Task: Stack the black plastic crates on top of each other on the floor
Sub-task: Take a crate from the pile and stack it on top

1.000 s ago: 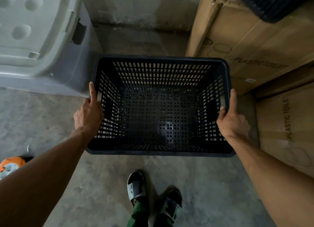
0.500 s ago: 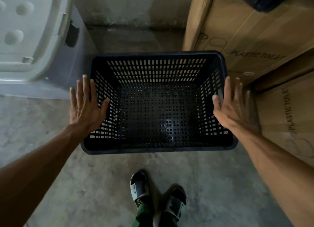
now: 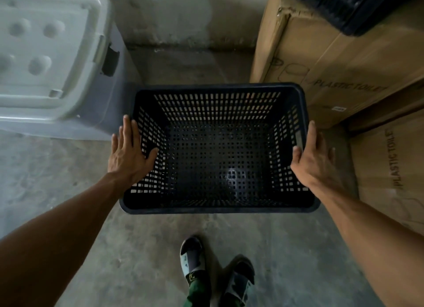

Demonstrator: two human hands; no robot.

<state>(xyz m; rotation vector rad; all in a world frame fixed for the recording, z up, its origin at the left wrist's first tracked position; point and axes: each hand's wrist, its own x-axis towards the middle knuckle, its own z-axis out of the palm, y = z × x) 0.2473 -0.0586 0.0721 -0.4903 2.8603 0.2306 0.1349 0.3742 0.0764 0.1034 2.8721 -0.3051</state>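
A black perforated plastic crate [image 3: 219,208] stands open side up on the concrete floor in front of my feet. My left hand [image 3: 129,154] lies flat over its left rim, fingers spread and straight, thumb inside the edge. My right hand [image 3: 313,156] is flat against the right rim in the same way, thumb inside. Neither hand grips the crate. Part of another black crate [image 3: 351,5] shows at the top right, resting on a cardboard box.
A grey lidded plastic bin [image 3: 52,63] stands close to the crate's left. Stacked cardboard boxes [image 3: 358,72] marked "PLASTIC TOILET" crowd its right side. A concrete wall [image 3: 183,15] rises behind. My sandalled feet [image 3: 215,270] are just behind the crate.
Both hands let go of the crate's rims and opened flat beside them. The crate now rests on the floor and has stayed in place since the release.
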